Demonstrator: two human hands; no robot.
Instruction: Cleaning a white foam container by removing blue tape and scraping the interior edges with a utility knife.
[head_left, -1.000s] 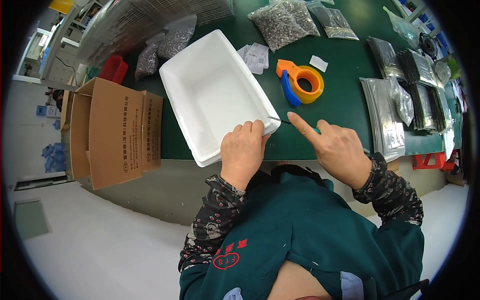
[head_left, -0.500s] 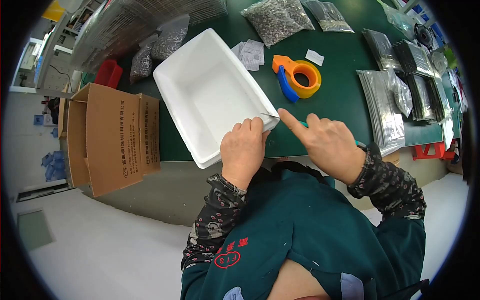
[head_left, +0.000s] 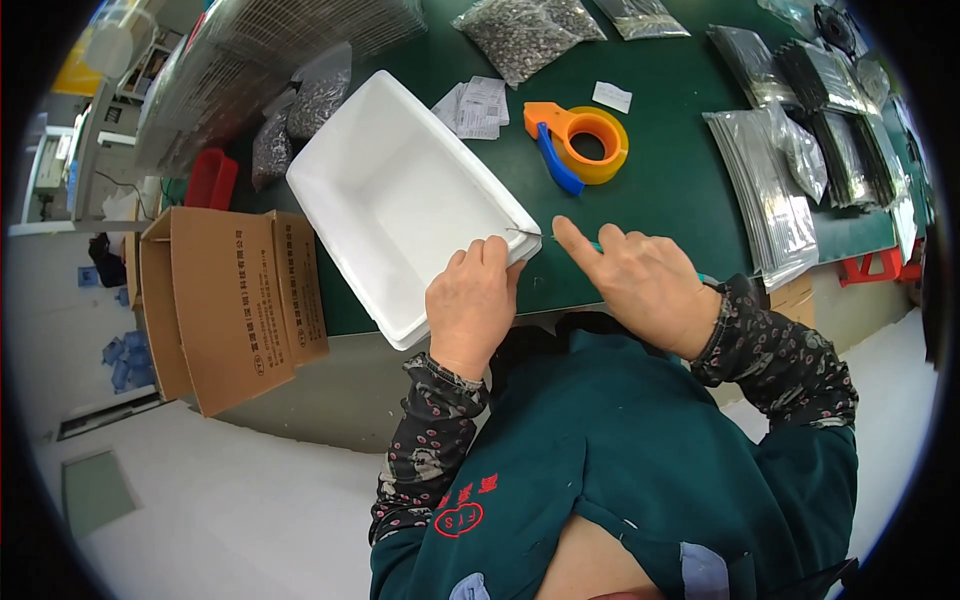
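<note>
A deep white box [head_left: 400, 180], which looks like foam or plastic, lies tilted with its open side toward me at the table's front edge. My left hand [head_left: 468, 300] grips its near rim, fingers over the edge. My right hand [head_left: 645, 285] is closed round a slim tool with a green handle [head_left: 706, 280], its forefinger stretched along it. The tool's thin metal tip [head_left: 522, 232] reaches the box's right corner, close to my left fingertips. Whether it is a knife or a pick I cannot tell.
An orange tape dispenser [head_left: 592, 145] with a blue handle lies behind the right hand. Paper slips [head_left: 475, 105] and a bag of small parts [head_left: 528, 35] are farther back. Flat plastic packs [head_left: 760, 190] are stacked at right. An open cardboard box [head_left: 235, 300] stands at left.
The view has shifted slightly, so the table things appear a little farther left. My left hand still grips the box rim, and the tool tip stays at the same corner.
</note>
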